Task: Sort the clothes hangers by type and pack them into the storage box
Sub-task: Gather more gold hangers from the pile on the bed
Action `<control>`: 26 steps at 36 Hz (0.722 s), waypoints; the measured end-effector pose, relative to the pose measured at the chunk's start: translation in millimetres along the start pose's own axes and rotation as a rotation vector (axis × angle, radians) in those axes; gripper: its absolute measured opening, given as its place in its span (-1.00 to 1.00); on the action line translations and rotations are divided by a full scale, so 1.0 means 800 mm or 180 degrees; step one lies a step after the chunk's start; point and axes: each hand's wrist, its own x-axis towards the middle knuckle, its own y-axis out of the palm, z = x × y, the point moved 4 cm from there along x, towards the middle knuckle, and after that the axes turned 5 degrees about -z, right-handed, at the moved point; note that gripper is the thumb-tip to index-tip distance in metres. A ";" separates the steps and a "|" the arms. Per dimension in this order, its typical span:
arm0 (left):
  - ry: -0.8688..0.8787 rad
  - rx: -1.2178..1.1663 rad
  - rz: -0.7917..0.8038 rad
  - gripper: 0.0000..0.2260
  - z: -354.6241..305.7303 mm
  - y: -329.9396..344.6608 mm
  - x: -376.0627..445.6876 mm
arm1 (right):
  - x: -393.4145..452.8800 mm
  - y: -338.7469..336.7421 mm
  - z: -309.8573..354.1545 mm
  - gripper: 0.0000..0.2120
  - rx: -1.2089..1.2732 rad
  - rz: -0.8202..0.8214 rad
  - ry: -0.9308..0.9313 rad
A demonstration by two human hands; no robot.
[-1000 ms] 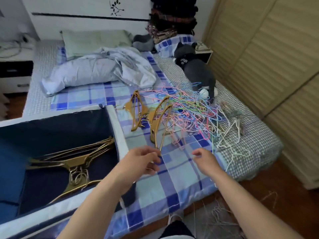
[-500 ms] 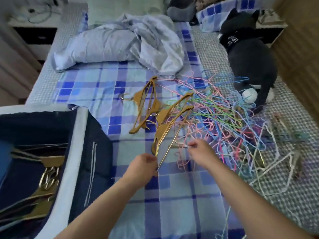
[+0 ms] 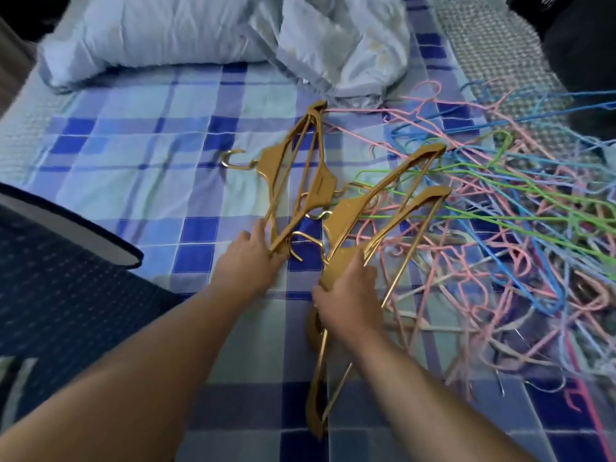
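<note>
Several gold hangers lie on the blue checked bed sheet (image 3: 140, 181). My left hand (image 3: 248, 261) grips the near end of the left pair of gold hangers (image 3: 293, 171). My right hand (image 3: 350, 291) holds the right pair of gold hangers (image 3: 393, 208) near their middle, and their lower ends run down under my wrist. A tangle of thin pink, blue and green wire hangers (image 3: 506, 235) spreads over the right side of the bed. The dark blue storage box (image 3: 66, 261) shows only its corner at the left edge.
A crumpled pale blue quilt (image 3: 216, 38) lies across the far side of the bed. A dark grey object (image 3: 586, 61) sits at the top right corner. A grey textured mat (image 3: 493, 55) covers the bed's far right part.
The view has closed in on the bed. Both hands have moved forward and taken hold of the gold hangers, the left on the left pair, the right on the right pair.
</note>
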 end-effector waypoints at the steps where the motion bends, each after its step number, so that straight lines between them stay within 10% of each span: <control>1: 0.0192 0.0151 0.0004 -0.44 -0.003 0.001 -0.001 | 0.001 0.008 0.000 -0.11 -0.0098 -0.0153 -0.0005; 10: -0.0055 0.0059 -0.0161 -0.83 -0.011 -0.017 -0.003 | -0.007 -0.011 0.005 -0.22 -0.0315 -0.0558 -0.0092; 26: -0.0187 0.1455 -0.1193 -0.66 -0.013 -0.119 -0.117 | -0.106 -0.143 -0.001 -0.19 0.1071 -0.0601 0.0012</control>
